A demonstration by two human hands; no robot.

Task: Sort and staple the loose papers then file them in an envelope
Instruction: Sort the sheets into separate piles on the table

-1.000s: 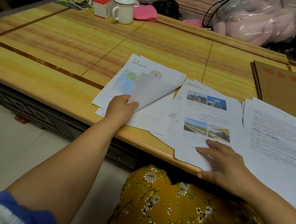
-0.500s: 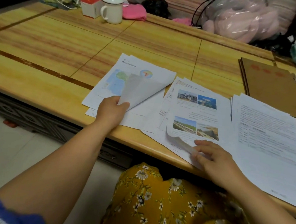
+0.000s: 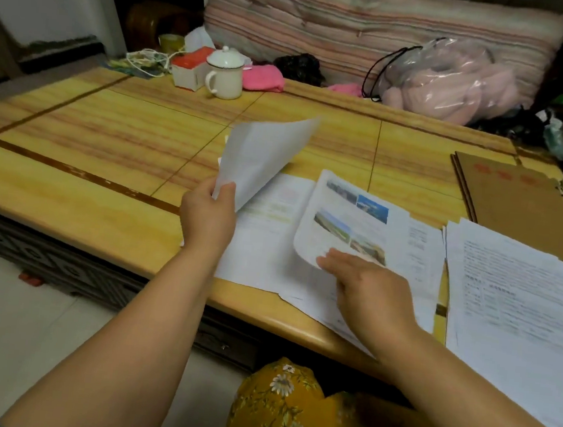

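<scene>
My left hand grips a white sheet by its lower corner and holds it raised above the table, blank side toward me. My right hand lifts the near edge of a sheet printed with colour photos, which curls up off the paper pile. More loose papers lie spread beneath both hands at the table's front edge. A separate stack of text pages lies to the right. Brown envelopes rest at the back right of the table.
The yellow striped table carries a white lidded mug, a red and white box, a tangled cord and pink cloth at the back. A clear bag with pink fabric and a striped quilt lie behind.
My left hand has lifted its sheet fully off the left pile and into the air. My right hand has peeled the photo sheet up from the middle pile. The camera has tilted upward.
</scene>
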